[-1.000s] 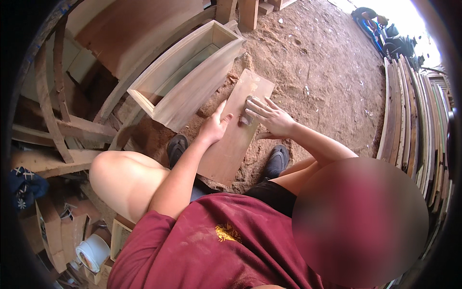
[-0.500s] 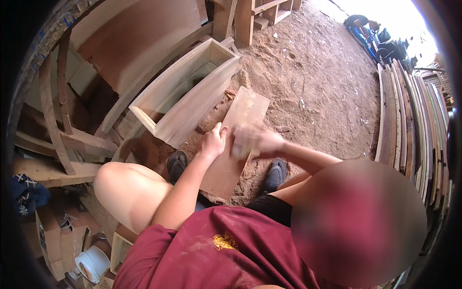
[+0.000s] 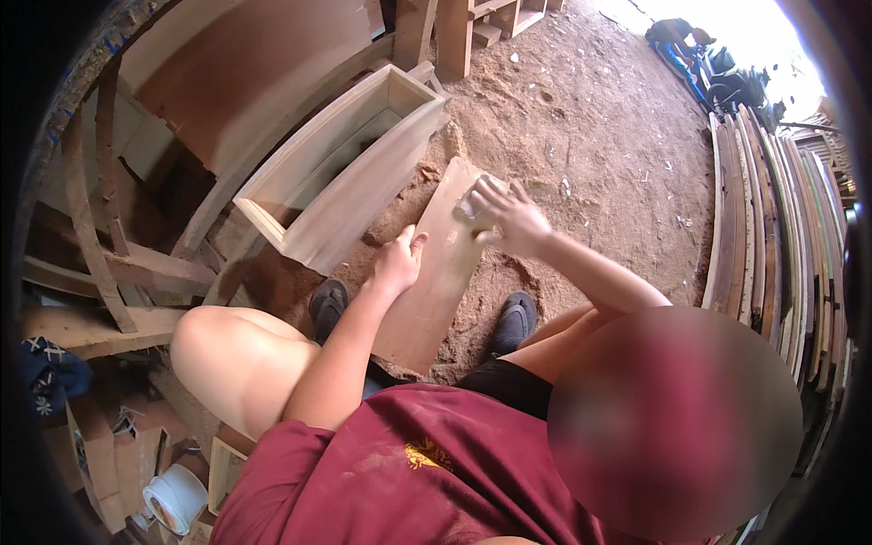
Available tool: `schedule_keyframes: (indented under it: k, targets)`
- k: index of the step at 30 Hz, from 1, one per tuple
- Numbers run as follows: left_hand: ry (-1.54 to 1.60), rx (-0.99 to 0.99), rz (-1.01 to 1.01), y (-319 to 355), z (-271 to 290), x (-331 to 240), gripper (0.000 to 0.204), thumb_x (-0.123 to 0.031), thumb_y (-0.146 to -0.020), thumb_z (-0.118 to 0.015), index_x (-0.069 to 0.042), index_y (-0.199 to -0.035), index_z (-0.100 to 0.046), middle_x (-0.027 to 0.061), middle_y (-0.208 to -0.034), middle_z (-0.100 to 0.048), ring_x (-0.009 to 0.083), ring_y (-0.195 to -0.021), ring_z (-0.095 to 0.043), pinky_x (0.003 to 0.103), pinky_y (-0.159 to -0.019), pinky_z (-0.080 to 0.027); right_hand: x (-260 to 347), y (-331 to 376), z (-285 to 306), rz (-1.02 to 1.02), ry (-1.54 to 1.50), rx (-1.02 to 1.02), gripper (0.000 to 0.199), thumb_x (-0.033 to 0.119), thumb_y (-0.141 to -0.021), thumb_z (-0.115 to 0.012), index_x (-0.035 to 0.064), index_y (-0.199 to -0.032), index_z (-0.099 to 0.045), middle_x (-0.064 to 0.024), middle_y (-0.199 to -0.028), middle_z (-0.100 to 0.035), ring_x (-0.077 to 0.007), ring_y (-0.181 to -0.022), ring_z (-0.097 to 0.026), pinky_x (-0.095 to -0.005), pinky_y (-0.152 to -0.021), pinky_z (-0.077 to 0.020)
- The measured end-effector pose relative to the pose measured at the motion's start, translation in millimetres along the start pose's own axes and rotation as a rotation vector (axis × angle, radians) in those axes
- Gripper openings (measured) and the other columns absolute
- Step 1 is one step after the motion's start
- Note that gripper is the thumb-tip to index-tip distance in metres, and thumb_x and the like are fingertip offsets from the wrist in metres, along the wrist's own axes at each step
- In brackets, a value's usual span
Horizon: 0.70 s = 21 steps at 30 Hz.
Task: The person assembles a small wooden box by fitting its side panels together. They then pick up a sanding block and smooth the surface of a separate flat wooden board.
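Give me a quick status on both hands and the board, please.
Left hand flat on wooden board, steadying. Right hand pressing pale sanding pad near board's far end. Open wooden box beside, left.

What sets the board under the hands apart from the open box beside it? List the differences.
The board is one flat plank; the box is several planks joined into a long open trough.
The board lies between the person's shoes with both hands on it: the left hand at its edge, the right hand pressing a small pad near its far end. No hand touches the box.
Both are bare pale wood on the dusty floor.
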<state>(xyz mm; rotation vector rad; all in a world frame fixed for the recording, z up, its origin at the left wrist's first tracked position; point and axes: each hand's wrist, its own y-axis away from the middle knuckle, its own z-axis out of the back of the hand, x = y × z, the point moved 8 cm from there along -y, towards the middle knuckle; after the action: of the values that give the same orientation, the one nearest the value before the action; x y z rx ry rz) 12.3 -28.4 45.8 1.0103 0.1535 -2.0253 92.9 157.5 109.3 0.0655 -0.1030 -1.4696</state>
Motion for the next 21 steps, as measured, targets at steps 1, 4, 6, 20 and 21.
schedule_keyframes:
  k: [1,4,6,20,21]
  targets:
    - [0.006,0.014,0.009,-2,-3,-3,0.06,-0.049,-0.103,-0.038,-0.002,-0.139,-0.049,0.0324,-0.115,-0.063,0.0457,-0.111,-0.061,0.05,-0.095,-0.049,10,9,-15,0.072,-0.174,-0.034,0.086,0.05,-0.081,-0.071,0.0227,-0.153,-0.033,-0.0082,-0.162,-0.024,-0.0264,-0.151,-0.017,-0.0572,-0.12,-0.0135]
    - [-0.053,-0.021,0.061,-2,2,13,0.061,-0.051,-0.102,-0.037,-0.006,-0.142,-0.048,0.0297,-0.119,-0.063,0.0442,-0.114,-0.06,0.05,-0.099,-0.046,121,36,-6,0.565,-0.376,0.092,0.093,0.042,-0.073,-0.079,0.0214,-0.153,-0.034,-0.0093,-0.159,-0.03,-0.029,-0.149,-0.021,-0.0535,-0.12,-0.0192]
    - [-0.069,0.0,0.151,1,0,9,0.061,-0.053,-0.102,-0.034,-0.01,-0.144,-0.046,0.027,-0.119,-0.064,0.0432,-0.114,-0.061,0.05,-0.099,-0.046,110,30,-4,0.581,-0.271,0.107,0.096,0.041,-0.071,-0.081,0.0214,-0.153,-0.034,-0.0086,-0.159,-0.03,-0.029,-0.149,-0.022,-0.0509,-0.12,-0.0217]
    - [-0.059,-0.095,0.038,0,2,2,0.053,-0.045,-0.103,-0.038,-0.006,-0.136,-0.053,0.0301,-0.109,-0.066,0.0469,-0.103,-0.064,0.052,-0.088,-0.052,13,-10,-17,0.194,0.046,0.007,0.084,0.067,-0.087,-0.05,0.0268,-0.156,-0.024,0.0003,-0.164,-0.017,-0.0223,-0.152,-0.008,-0.0594,-0.121,-0.0049]
    - [-0.057,-0.085,0.058,3,1,6,0.054,-0.045,-0.103,-0.037,-0.006,-0.136,-0.053,0.0303,-0.109,-0.066,0.0469,-0.104,-0.064,0.052,-0.088,-0.052,2,-13,0,0.159,0.034,0.081,0.071,0.06,-0.094,-0.047,0.0265,-0.154,-0.03,-0.0028,-0.163,-0.02,-0.0215,-0.152,-0.009,-0.0602,-0.12,-0.0072]
